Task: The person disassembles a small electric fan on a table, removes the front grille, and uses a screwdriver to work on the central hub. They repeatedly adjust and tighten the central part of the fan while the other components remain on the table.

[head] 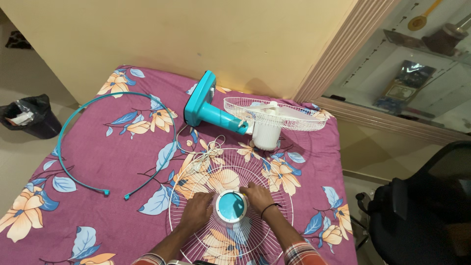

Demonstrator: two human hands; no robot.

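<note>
Two hands: both are resting on the front grille, one on each side of its teal centre cap.
Left hand: lying palm down on the wires just left of the cap, fingers spread loosely and pointing toward it, not really gripping anything as far as I can see.
Right hand: sitting palm down at the upper right of the cap, fingers fairly flat and touching the cap's edge, a dark band showing at the wrist.
Front grille: lying flat on the purple flowered bedsheet, close to the near edge of it, with the cap facing up.
Fan body: lying beyond the grille, toward the wall; its teal base and stem are tipped over on their side.
Rear grille: still sitting on the white motor, just beyond the front grille and right of the teal stem.
Cord: a thin white cable is looping on the sheet between the fan body and the front grille.
Teal ring: an open hoop is lying well to the left of the grille.
Bin: a dark bag-lined bin is standing on the floor far left of the grille.
Chair: a black chair is sitting off to the right.
</note>
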